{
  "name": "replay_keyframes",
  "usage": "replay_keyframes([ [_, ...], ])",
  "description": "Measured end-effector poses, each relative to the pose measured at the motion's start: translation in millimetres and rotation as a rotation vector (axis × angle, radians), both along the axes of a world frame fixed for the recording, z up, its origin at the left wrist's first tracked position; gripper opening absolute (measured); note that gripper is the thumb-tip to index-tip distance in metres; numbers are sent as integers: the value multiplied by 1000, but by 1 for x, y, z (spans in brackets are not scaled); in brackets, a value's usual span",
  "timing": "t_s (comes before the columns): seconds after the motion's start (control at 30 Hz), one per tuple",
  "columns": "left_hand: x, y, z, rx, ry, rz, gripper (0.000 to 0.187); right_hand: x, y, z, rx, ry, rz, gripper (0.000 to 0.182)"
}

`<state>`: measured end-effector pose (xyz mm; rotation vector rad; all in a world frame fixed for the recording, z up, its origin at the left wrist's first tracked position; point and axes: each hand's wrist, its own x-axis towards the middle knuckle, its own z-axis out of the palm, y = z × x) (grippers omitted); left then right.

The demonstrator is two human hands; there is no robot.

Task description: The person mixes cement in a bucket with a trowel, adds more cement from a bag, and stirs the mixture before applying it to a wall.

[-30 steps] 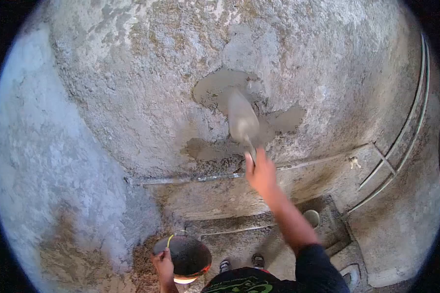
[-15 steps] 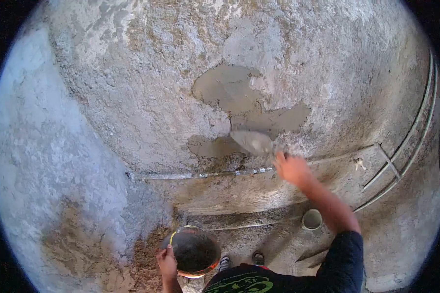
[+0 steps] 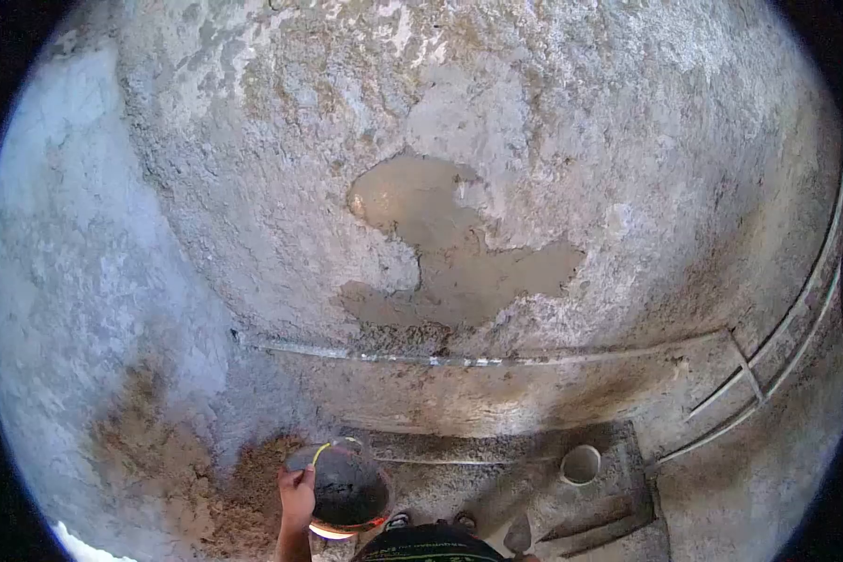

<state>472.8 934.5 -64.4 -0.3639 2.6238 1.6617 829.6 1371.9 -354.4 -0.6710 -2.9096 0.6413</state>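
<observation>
My left hand (image 3: 297, 494) is closed on the yellow part of the handle of a bucket (image 3: 384, 520), which holds dark grey wet mortar (image 3: 347, 489). At the lower edge, just right of my body, a trowel (image 3: 518, 535) shows its blade. Only a sliver of my right hand (image 3: 526, 558) appears below it, closed at the trowel's handle end. Ahead on the rough wall (image 3: 281, 206) is a smooth, wet mortar patch (image 3: 496, 272) of uneven outline.
A narrow pale strip (image 3: 403, 360) runs along the wall's base above a ledge. A small round container (image 3: 581, 465) stands on the floor at right. Long thin pipes (image 3: 801, 328) curve along the right side. Loose brown soil (image 3: 244, 487) lies left of the bucket.
My right hand has dropped from the wall to the bottom edge with the trowel. The wet patch now shows uncovered. My left hand stays on the bucket handle while the view has shifted.
</observation>
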Motion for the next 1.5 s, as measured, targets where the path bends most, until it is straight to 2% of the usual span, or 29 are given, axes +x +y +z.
replay_keyframes([
  [0.03, -3, 5, 2, -127, -15, -67, 41, 9, 5, -10, -14, 91, 29, 18],
  [0.13, -6, 31, 2, -202, -46, -94, 36, 38, 5, -39, -69, 358, 108, 27],
  [0.17, -8, 35, -11, -203, -34, -95, 36, 24, 13, -43, -68, 370, 107, 27],
  [0.2, -12, 42, -31, -93, 89, -48, 34, -3, 30, -41, -155, 49, -31, 23],
  [0.23, -18, 46, -49, 18, 210, 0, 33, -28, 47, -38, -239, -273, -166, 49],
  [0.27, -13, 54, -41, -54, 167, -3, 30, -56, 59, 29, -240, -268, -162, 49],
  [0.3, -5, 68, -23, -55, 170, 3, 30, -82, 57, 122, -518, -152, -385, 55],
  [0.37, 7, 98, 13, 143, 158, -79, 27, -106, 87, 89, -313, 17, -131, 52],
  [0.4, 10, 108, 16, 147, 214, -102, 42, -111, 83, 127, -291, -9, -176, 52],
  [0.43, 12, 116, 18, 139, 200, -96, 42, -125, 80, 173, -270, -35, -223, 51],
  [0.5, 16, 127, 21, 182, 108, -148, 36, -124, 87, 188, -297, -38, -154, 56],
  [0.57, 21, 145, 28, 191, 90, -147, 39, -126, 88, 205, -321, -31, -84, 61],
  [0.63, 23, 161, 36, 207, 70, -146, 43, -116, 74, 232, -500, 31, -250, 61],
  [0.7, 26, 174, 43, 220, -5, -208, 48, -98, 66, 220, -496, 49, -232, 60],
  [0.83, 25, 208, 46, 72, 321, -326, 51, -78, 66, 189, -469, 153, -223, 59],
  [0.93, 26, 224, 52, 3, 246, -388, 50, -63, 72, 170, -442, 173, -226, 59],
  [1.0, 26, 233, 51, -11, 210, -407, 49, -67, 74, 200, -460, 203, -206, 59],
  [1.07, 27, 240, 53, -27, 172, -427, 47, -66, 75, 234, -549, 49, -279, 57],
  [1.2, 26, 239, 51, -38, 222, -468, 47, -61, 86, 216, -669, 79, -288, 55],
  [1.27, 28, 241, 49, -41, 250, -477, 47, -61, 94, 194, -556, 187, -181, 58],
  [1.37, 29, 240, 49, -48, 362, -413, 46, -69, 90, 231, -544, 121, -166, 57],
  [1.43, 26, 234, 50, -144, 199, -381, 46, -79, 90, 236, -525, 146, -108, 57],
  [1.5, 27, 234, 54, -125, 180, -348, 45, -89, 98, 254, -419, 111, 4, 55],
])
